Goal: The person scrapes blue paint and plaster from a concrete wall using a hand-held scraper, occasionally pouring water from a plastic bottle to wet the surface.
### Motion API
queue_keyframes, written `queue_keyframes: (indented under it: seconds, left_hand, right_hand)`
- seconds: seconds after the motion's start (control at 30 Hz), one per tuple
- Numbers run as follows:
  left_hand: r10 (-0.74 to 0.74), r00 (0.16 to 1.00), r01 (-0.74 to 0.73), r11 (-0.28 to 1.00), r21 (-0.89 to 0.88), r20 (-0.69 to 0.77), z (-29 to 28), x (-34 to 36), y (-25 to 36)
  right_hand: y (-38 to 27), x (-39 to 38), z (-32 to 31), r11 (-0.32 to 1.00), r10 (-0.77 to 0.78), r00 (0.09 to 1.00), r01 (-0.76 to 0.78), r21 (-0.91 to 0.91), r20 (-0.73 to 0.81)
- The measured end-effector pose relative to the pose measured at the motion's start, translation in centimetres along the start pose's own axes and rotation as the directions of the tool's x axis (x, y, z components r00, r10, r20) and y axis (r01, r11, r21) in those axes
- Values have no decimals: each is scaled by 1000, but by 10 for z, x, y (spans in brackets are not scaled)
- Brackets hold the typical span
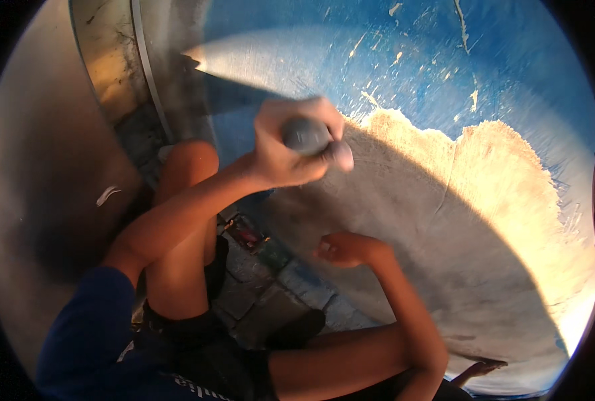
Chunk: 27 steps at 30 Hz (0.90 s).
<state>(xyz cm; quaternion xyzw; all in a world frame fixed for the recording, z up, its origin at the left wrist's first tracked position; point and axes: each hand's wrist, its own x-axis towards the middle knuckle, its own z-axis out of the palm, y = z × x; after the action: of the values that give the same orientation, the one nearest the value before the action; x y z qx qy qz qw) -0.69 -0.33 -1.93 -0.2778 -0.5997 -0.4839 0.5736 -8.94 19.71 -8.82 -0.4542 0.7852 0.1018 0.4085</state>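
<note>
My left hand (291, 150) is raised and closed around a dark grey rounded tool handle (305, 135); the tool's working end is hidden and blurred. It hovers at the edge of a large bare tan patch (458, 200) on a blue painted surface (351, 47) with flaking paint. My right hand (347, 248) is lower down, fingers loosely curled, touching the shaded part of the bare patch and holding nothing. My bent knee (190, 167) is just left of the left forearm.
Grey paving stones (264, 294) lie under my legs, with a small reddish object (247, 232) on them. A pale metal strip (147, 67) runs along the blue surface's left edge. A smooth grey wall (37, 167) fills the left. Toes (481, 367) show at the bottom right.
</note>
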Motion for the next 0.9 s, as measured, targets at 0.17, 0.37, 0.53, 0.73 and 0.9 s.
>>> queue_keyframes:
  seconds: [0.17, 0.37, 0.53, 0.73, 0.9]
  left_hand:
    - [187, 940, -161, 981, -113, 284, 21, -10, 17]
    - [-28, 774, 101, 992, -80, 632, 55, -41, 41]
    - [-18, 626, 82, 996, -43, 780, 65, -52, 51]
    - [-64, 510, 78, 997, 27, 858, 63, -58, 43]
    - [-124, 642, 201, 979, -10, 757, 45, -35, 32]
  right_hand:
    - [20, 9, 5, 986, -163, 985, 162, 24, 57]
    - [15, -5, 5, 997, -72, 997, 72, -10, 25]
    - [13, -7, 5, 999, -51, 999, 52, -14, 13]
    - [19, -7, 7, 996, -84, 996, 84, -17, 7]
    - [25, 3, 9, 986, -169, 985, 169, -13, -15]
